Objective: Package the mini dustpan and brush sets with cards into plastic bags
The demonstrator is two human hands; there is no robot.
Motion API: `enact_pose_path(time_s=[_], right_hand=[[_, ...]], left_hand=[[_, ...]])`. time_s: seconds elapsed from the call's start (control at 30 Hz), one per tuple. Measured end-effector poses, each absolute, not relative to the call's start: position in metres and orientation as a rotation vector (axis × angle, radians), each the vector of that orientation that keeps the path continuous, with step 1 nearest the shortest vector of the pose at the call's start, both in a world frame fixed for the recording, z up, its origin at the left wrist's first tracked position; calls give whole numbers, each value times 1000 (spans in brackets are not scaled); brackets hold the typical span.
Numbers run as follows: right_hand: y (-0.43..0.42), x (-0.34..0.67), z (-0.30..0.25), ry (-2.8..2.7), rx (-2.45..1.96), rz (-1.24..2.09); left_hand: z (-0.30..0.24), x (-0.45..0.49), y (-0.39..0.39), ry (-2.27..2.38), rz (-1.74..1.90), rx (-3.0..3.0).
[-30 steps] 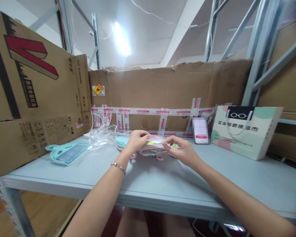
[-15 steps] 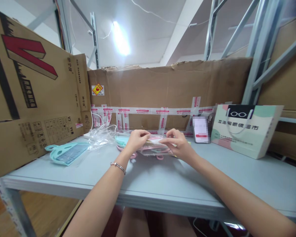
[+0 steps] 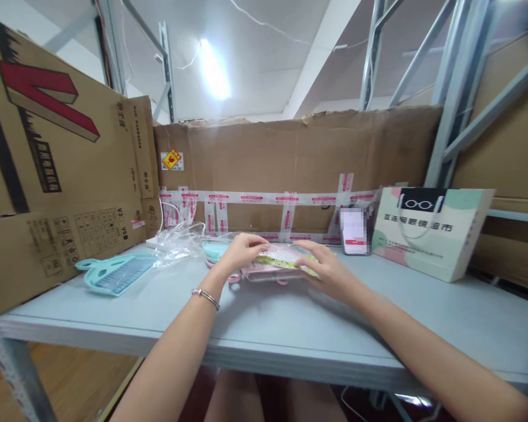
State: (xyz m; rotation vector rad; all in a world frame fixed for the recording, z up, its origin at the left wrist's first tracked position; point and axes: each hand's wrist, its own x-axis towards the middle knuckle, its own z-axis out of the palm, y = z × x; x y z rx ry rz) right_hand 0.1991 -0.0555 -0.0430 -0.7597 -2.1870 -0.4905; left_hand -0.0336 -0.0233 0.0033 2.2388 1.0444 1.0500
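Note:
My left hand (image 3: pixel 245 253) is closed on the left part of a clear plastic packet (image 3: pixel 278 262), fingers over its top. Pink and yellow-green show through the film; what is inside cannot be made out fully. On the packet's right end lies my right hand (image 3: pixel 328 268), fingers over the top and the thumb side low at the edge. Pink loops (image 3: pixel 234 278) stick out under the packet, close to the table. A teal plastic piece (image 3: pixel 214 251) sits just behind and left of my left hand, partly hidden by it.
A teal dustpan with a brush (image 3: pixel 118 274) lies at the left, beside crumpled clear film (image 3: pixel 176 246). At the right stand a phone (image 3: pixel 354 231) and a paper bag (image 3: pixel 431 234). Large cardboard boxes (image 3: pixel 246 152) wall the back and left of the grey table (image 3: pixel 290 328).
My right hand has gone from a fingertip pinch at the packet's upper right to lying over its right end. More yellow-green shows on the packet. The view has shifted slightly.

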Motion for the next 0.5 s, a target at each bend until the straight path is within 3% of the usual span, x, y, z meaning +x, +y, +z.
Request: enact_pose_path(time_s=[0.13,0.27,0.5], right_hand=[[-48,202,-49,-2064,-923,-22],[-46,199,-53,-1885,-1051,243],[-27,198,-58,-1666,-1106,400]], left_hand=[[11,-40,-39,826,612,2336],[10,-37,-50,909,291,2465],[0,-30,-41,1000,228,2587]])
